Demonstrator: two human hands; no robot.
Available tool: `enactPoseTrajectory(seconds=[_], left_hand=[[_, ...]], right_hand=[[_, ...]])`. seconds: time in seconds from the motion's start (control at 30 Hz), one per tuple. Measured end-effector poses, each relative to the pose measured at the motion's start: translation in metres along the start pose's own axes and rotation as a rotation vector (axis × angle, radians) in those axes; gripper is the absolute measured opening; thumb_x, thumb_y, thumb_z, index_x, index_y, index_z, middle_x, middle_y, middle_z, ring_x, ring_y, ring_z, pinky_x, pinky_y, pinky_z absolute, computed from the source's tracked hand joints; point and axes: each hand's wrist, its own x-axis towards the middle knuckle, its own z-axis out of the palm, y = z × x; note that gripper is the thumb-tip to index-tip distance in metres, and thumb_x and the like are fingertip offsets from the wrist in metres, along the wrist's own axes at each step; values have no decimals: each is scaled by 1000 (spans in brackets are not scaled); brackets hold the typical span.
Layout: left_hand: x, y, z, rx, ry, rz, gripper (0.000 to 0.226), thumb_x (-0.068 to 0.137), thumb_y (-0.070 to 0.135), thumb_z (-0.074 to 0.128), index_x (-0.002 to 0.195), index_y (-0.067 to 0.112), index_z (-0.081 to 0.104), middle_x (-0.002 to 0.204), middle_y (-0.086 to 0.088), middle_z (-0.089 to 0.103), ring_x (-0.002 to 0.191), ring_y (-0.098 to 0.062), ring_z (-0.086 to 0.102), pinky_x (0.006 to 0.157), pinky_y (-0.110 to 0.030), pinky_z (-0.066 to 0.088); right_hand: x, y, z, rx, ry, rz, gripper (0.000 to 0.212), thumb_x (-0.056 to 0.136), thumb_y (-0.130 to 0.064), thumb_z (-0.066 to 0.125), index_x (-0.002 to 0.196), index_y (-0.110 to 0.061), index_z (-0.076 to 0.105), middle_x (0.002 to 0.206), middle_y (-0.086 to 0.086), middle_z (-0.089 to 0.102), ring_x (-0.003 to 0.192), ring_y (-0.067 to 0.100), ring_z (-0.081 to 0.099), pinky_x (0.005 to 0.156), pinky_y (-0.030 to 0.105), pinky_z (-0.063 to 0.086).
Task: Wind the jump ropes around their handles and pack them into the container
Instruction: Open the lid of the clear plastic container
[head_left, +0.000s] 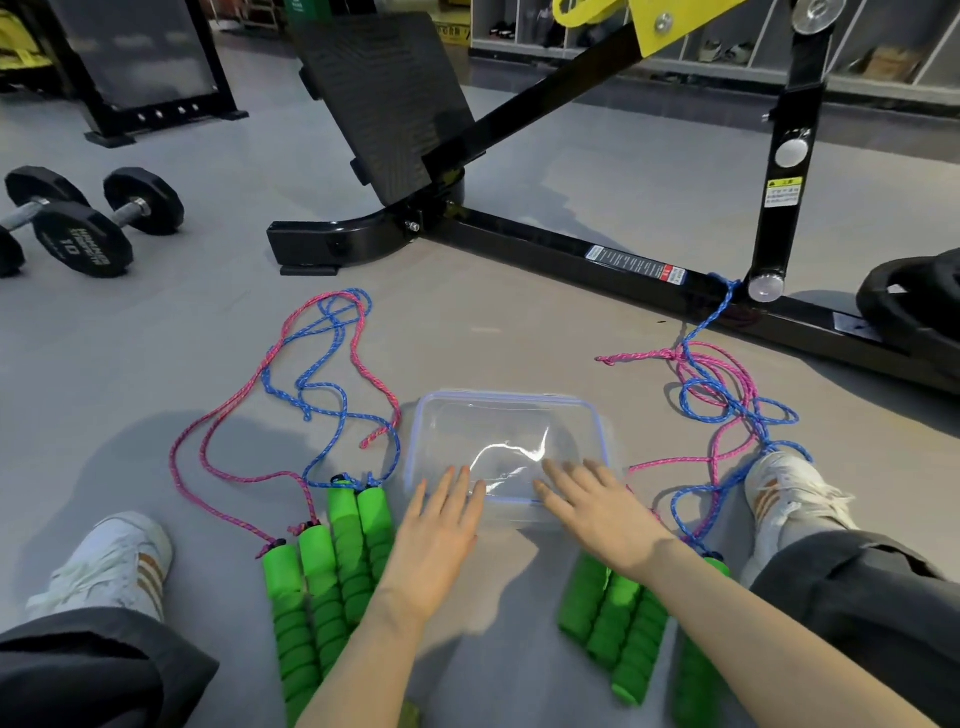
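A clear plastic container (511, 410) with a blue-edged rim lies on the grey floor between my legs. My left hand (441, 535) and my right hand (597, 506) hover flat over its near edge, fingers straight, holding nothing. Left of the container lie several green foam handles (332, 566) with loose pink and blue ropes (311, 384) spread beyond them. To the right, more green handles (618, 618) lie partly under my right forearm, and their pink and blue ropes (727, 400) tangle toward the machine frame.
A black gym machine frame (597, 260) with a slanted foot plate crosses the floor behind the container. Dumbbells (83, 223) sit at the far left. My white shoes (111, 561) (789, 493) flank the ropes. A black weight plate (914, 301) lies at the right edge.
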Motion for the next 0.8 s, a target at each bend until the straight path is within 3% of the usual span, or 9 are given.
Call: enactPoseTrajectory(seconds=[0.07, 0.1, 0.17, 0.23, 0.37, 0.5, 0.67, 0.77, 0.8], left_hand=[[1, 3, 4, 18, 25, 26, 54, 70, 15, 70, 120, 6, 53, 114, -16, 68, 102, -30, 67, 81, -42, 55], [1, 3, 4, 29, 19, 41, 45, 74, 12, 54, 117, 4, 56, 112, -17, 69, 99, -31, 68, 80, -42, 56], [3, 4, -1, 51, -29, 49, 49, 72, 6, 36, 106, 3, 70, 105, -19, 70, 94, -33, 69, 74, -41, 58], [5, 2, -4, 59, -14, 59, 50, 70, 4, 33, 102, 4, 71, 101, -19, 71, 90, -33, 70, 69, -39, 58], [7, -3, -7, 70, 32, 116, 45, 69, 2, 32, 110, 5, 50, 100, -16, 72, 88, -32, 70, 68, -37, 58], [12, -4, -12, 144, -27, 117, 52, 66, -1, 31, 94, 5, 74, 93, -19, 72, 80, -36, 71, 58, -37, 57], [18, -5, -15, 224, -44, 152, 50, 62, -2, 31, 82, 4, 77, 83, -17, 73, 70, -35, 71, 47, -31, 54], [18, 4, -24, 230, -90, 135, 30, 53, 1, 63, 79, 3, 78, 80, -18, 72, 67, -34, 71, 43, -30, 52], [18, 6, -24, 196, -111, 105, 38, 41, 2, 77, 79, 2, 77, 80, -19, 72, 67, -35, 71, 43, -30, 52]], right_hand=[[7, -7, 1, -19, 1, -2, 78, 43, -21, 86, 110, -7, 47, 108, 16, 66, 85, 29, 60, 68, 35, 53], [11, -8, 0, -31, -3, -9, 74, 44, -22, 85, 106, -7, 50, 104, 17, 66, 80, 29, 60, 64, 34, 53], [17, -9, -5, -87, 5, -26, 64, 40, -18, 83, 99, -6, 62, 95, 19, 68, 68, 29, 62, 58, 32, 53], [18, -10, -11, -134, 17, -27, 59, 35, -16, 82, 92, -8, 71, 90, 21, 70, 63, 29, 64, 55, 29, 51], [12, -14, -9, -147, 34, -14, 69, 31, -15, 83, 98, -5, 73, 95, 21, 71, 75, 34, 69, 57, 30, 55], [13, -14, -2, -48, -7, 35, 81, 21, -14, 89, 100, -5, 73, 95, 19, 71, 77, 35, 70, 54, 31, 56], [13, -10, -1, 79, -74, 54, 91, 9, -27, 91, 97, -9, 74, 94, 14, 72, 77, 31, 71, 52, 27, 54], [11, -8, -1, 105, -38, 35, 81, 16, -22, 91, 95, -11, 75, 94, 12, 73, 78, 30, 71, 52, 26, 54], [10, -7, -2, 109, -30, 27, 77, 19, -21, 91, 94, -11, 75, 94, 13, 73, 77, 29, 71, 52, 27, 55]])
